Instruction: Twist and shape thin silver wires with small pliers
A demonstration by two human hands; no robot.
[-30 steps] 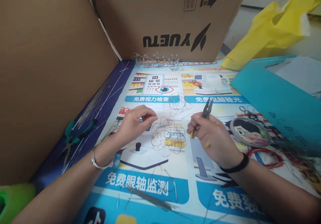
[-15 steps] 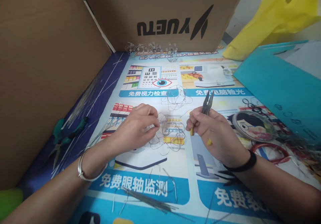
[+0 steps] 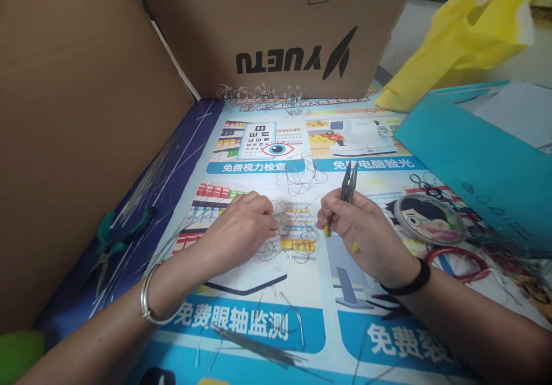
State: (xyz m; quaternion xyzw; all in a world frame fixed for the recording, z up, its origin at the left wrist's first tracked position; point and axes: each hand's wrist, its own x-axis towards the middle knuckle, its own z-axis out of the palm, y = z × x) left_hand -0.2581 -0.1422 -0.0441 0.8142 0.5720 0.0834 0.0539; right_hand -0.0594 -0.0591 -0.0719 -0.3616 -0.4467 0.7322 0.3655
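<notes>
My left hand is closed in a pinch at the left side of a wire piece bent into thin, looping petals. To the right, my right hand holds needle-nose pliers with yellow grips. Their dark jaws point away from me and stand slightly apart, touching nothing. The right thumb and forefinger press together near the wire piece; whether a wire end is between them is too fine to tell. A second looped wire shape lies just beyond, on the printed sheet.
Teal-handled pliers and loose wires lie at left. More straight wires are near me. Right are a round case, a red coil and a teal folder. Cardboard stands behind beaded wire pieces.
The left fingers have closed tighter and moved slightly right and down against the wire piece. My right hand with the pliers has shifted a little left. The camera view has tilted slightly.
</notes>
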